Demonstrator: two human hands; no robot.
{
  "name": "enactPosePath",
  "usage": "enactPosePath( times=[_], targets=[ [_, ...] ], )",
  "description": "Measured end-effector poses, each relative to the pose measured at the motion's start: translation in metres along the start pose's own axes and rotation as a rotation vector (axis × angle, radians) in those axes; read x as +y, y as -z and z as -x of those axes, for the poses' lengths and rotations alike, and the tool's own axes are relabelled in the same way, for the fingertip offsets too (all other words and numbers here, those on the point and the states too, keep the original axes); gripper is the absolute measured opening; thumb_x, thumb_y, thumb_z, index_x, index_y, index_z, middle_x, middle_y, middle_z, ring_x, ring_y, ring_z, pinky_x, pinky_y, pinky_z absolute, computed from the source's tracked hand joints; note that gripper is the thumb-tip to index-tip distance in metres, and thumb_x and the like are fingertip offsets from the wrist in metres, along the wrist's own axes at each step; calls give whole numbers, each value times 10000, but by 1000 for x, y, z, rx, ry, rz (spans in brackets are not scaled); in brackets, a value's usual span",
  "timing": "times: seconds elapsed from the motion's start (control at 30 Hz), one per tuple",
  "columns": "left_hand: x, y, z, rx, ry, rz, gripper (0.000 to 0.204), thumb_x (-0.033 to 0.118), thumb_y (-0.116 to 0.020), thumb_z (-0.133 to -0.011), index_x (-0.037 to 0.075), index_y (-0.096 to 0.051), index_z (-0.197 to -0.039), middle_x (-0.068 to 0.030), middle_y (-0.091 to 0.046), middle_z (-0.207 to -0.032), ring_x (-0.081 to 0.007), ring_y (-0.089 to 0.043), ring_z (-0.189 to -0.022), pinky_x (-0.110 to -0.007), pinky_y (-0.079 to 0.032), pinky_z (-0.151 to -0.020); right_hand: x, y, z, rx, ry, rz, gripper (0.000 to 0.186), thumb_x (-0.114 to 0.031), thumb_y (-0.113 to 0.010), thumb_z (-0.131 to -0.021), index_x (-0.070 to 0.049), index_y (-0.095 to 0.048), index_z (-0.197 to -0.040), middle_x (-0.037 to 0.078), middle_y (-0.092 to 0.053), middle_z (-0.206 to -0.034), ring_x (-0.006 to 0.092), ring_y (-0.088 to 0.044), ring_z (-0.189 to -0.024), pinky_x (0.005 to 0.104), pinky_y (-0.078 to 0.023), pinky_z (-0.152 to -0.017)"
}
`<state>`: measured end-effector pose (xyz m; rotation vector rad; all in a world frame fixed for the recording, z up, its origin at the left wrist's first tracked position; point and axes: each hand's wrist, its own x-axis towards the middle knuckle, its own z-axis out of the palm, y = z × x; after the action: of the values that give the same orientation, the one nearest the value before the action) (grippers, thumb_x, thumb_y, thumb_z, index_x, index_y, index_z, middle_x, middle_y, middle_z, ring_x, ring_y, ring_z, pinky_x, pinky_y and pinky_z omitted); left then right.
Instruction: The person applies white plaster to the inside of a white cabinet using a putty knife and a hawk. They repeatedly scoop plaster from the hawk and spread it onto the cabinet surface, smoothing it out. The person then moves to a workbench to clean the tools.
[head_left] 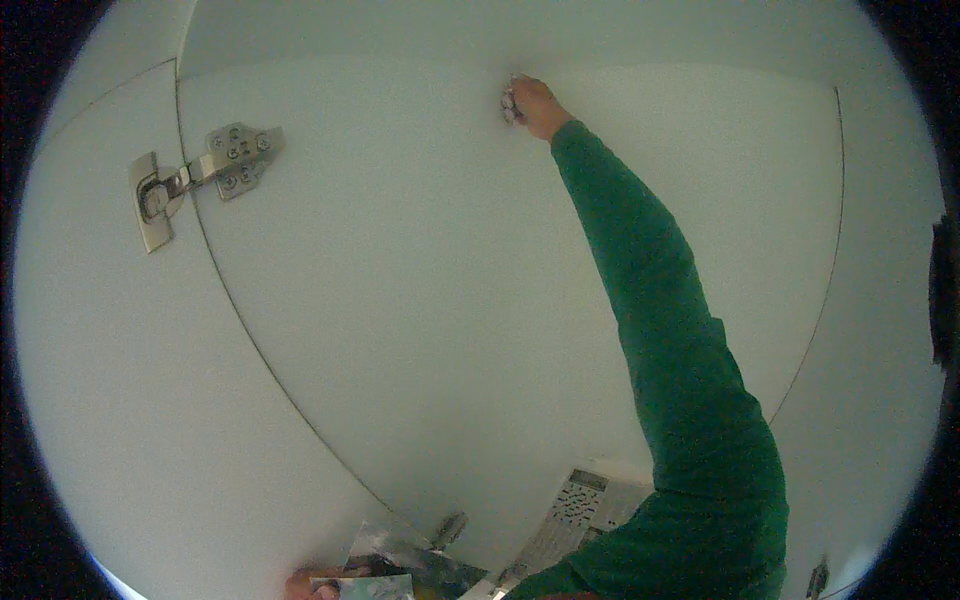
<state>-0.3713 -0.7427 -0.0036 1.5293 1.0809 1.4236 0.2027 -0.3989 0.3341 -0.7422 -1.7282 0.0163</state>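
Note:
High on the white panel, near the top middle, my right hand [536, 104] has its fingers closed on a small metal piece [509, 102] against the surface; the piece is too small to identify. My right arm, in a green sleeve, stretches up to it. At the bottom edge, left of centre, my left hand [310, 588] is partly in view, gripping some clear plastic packets [375, 560], their contents hard to make out. A silver hinge [236, 160] is screwed across the left seam of the panel.
White cabinet boards [90, 330] surround the panel. A silver, calculator-like object with small dark keys [582, 505] lies at the bottom middle, partly behind my sleeve. Small metal fittings show at the bottom [450, 529] and lower right [818, 578]. A dark shape [939, 290] sits at the right rim.

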Motion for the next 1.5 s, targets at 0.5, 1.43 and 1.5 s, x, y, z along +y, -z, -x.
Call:
enactPosePath(
  times=[0.5, 1.43, 1.5],
  targets=[
    [-17, 20, 119, -41, 90, 149, 265, 224, -657, -843, -34, -596, -860, -25, -562, -774, -170, -480, -681, -325, -409, -627, -233, -106, 115, 212, 749, 1252, 180, -207, -559, -714, -44, -633, -696, 176, -621, -769, 339, -599, -732, 485, -484, -650],
    [-97, 50, 159, 85, -268, -189, 259, 248, -620, -866, 8, -609, -962, -55, -559, -854, -189, -498, -770, -313, -418, -709, -274, -144, 160, 238, 786, 965, 163, -139, -530, -748, 6, -604, -751, 265, -622, -857, 460, -597, -769, 500, -504, -760],
    [-76, 26, 143, 95, -757, -816, 189, 192, -613, -888, 7, -637, -919, -46, -463, -639, -202, -384, -558, -311, -360, -533, -303, -142, 171, 313, 721, 774, 215, -159, -533, -761, 43, -607, -768, 289, -620, -886, 466, -606, -784, 505, -506, -759]
  ],
)
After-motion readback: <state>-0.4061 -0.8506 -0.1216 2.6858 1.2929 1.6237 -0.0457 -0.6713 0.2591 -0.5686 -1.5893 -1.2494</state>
